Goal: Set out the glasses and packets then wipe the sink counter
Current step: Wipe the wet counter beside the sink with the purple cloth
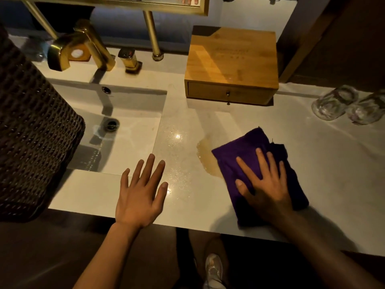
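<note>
Right hand (264, 184) flat, pressing purple cloth (248, 155) beside spill (206, 157), left hand (141, 195) released

The room is dim, lit warmly from above, with a bright glint on the pale stone surface (333, 163). A rectangular white basin (129, 142) is sunk into it at the left, with a dark round drain (111, 124). Behind the basin stand a square brass tap (83, 46) and a brass handle (130, 60). A brass-framed mirror (200, 9) hangs above on brass posts before a bluish wall. A dark wood panel (343, 38) rises at right. The floor below is dark.
</note>
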A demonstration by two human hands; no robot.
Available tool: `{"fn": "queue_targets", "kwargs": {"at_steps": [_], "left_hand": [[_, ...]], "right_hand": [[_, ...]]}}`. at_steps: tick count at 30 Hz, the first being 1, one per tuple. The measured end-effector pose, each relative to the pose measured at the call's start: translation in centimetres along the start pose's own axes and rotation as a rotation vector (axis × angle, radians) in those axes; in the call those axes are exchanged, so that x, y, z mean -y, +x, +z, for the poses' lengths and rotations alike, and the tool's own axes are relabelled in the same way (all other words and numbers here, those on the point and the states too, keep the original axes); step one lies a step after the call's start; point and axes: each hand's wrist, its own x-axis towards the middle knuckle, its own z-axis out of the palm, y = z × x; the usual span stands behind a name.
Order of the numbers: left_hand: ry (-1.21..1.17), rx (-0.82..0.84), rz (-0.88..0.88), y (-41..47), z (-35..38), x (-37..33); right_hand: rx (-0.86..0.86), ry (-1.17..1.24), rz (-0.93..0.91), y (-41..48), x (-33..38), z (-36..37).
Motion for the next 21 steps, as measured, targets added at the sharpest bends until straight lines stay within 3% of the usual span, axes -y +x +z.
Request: {"fn": "queue_targets", "kwargs": {"at_steps": [5,11,16,21], "left_hand": [[-0.021,-0.021,-0.01,0.0,0.0,0.1],[-0.03,-0.03,-0.013,0.0,0.2,0.2],[-0.018,-0.037,-0.017,0.1,0.4,0.3],[-0.035,-0.043,-0.015,0.1,0.4,0.5]], "right_hand": [[-0.084,0.145,0.18,-1.9,-4.0,-0.3],[0.028,0.059,0.292,4.1,-4.5,-2.0],[0.033,0.042,0.16,9.5,-1.2,-2.9],[0.04,-0.019,-0.127,10.9,2.3,-2.9]]}}
